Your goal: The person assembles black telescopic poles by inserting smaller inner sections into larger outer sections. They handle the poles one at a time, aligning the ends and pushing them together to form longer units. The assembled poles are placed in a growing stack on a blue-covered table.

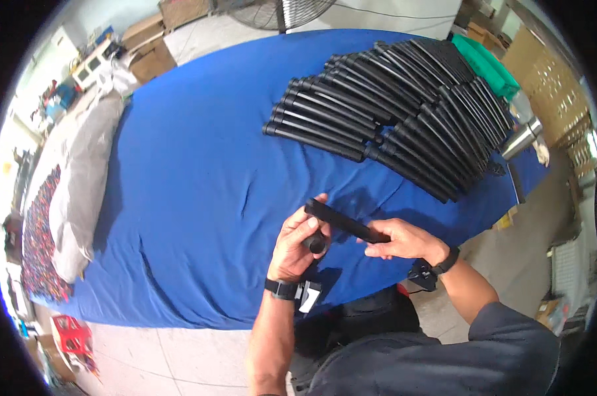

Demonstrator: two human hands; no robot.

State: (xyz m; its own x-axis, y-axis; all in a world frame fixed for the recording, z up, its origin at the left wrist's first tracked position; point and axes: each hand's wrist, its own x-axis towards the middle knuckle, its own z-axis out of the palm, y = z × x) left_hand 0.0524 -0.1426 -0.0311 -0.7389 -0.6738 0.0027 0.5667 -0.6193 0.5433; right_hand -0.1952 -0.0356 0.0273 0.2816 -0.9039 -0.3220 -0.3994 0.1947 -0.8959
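Over the near part of a blue-covered table [199, 165], my two hands hold a black tube [345, 222] at a slant. My right hand [409, 239] is closed round its right end. My left hand [290, 245] is at the other end, its fingers wrapped round a second black cylindrical piece [316, 243] whose round end points toward me. Whether the two pieces are joined is hidden by my fingers. Farther off to the right, many similar black tubes [331, 105] lie side by side in overlapping rows.
A green bin [485, 66] and a shiny metal cylinder [522, 137] stand beside the tubes at the right. A pale grey cloth bundle [84, 185] lies along the left edge, by multicoloured fabric [41, 237]. A red crate [72, 333] is on the floor; a fan [279, 14] stands beyond the table.
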